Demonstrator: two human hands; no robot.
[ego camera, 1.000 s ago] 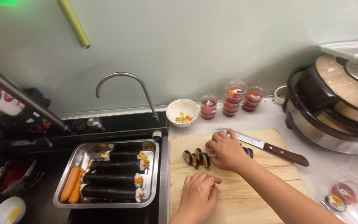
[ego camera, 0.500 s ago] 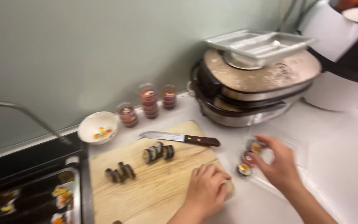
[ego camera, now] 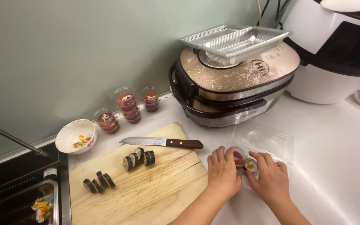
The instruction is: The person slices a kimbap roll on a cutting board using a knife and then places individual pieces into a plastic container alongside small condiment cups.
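Observation:
My left hand (ego camera: 223, 173) lies at the left edge of a clear plastic container (ego camera: 267, 137) on the white counter, its fingers against a small sauce cup (ego camera: 239, 157) with red sauce inside. My right hand (ego camera: 271, 180) is beside it, fingertips pinching a seaweed roll slice (ego camera: 251, 166) set next to the cup. On the wooden cutting board (ego camera: 155, 196) to the left lie two short rows of cut roll slices (ego camera: 138, 157) (ego camera: 98, 182) and a wooden-handled knife (ego camera: 163, 142).
Several lidded red sauce cups (ego camera: 126, 104) and a white bowl (ego camera: 76, 136) stand along the wall. A rice cooker (ego camera: 230, 79) carries stacked foil trays (ego camera: 236, 39). A white appliance (ego camera: 334, 54) stands at right; a metal tray (ego camera: 55, 208) sits in the sink at left.
My view has swung right, away from the sink. My left hand left the cutting board and joined my right hand at the clear container, where a roll slice now sits beside the sauce cup.

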